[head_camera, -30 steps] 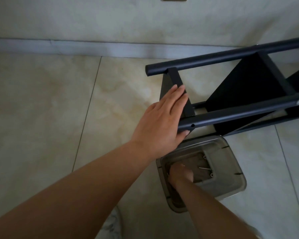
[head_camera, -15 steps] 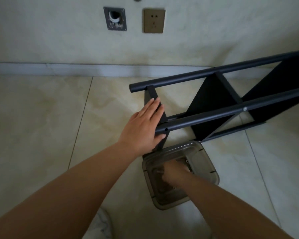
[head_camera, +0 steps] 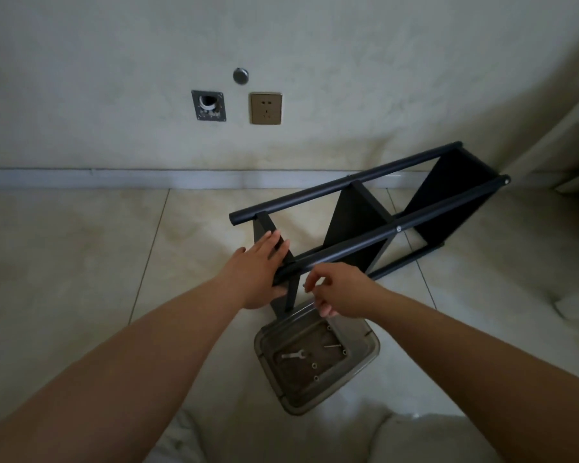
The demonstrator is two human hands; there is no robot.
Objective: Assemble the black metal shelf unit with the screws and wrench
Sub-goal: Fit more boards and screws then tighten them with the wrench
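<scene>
Nearest us the tray (head_camera: 365,360) holds the wrench (head_camera: 292,355) and spare screws (head_camera: 315,365); our right hand (head_camera: 340,290) pinches what we judge a screw, for the post's hole, while our left hand (head_camera: 259,274) lies flat-fingered steadying the shelf (head_camera: 365,225) lying sideways beyond.

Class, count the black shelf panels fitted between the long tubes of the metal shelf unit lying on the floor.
3: one at the near end under the left hand, one in the middle, one at the far end. Others may be hidden.

Left grip (head_camera: 259,274) flat, fingers straight; right grip (head_camera: 336,289) raised, fingertips pinched.
</scene>
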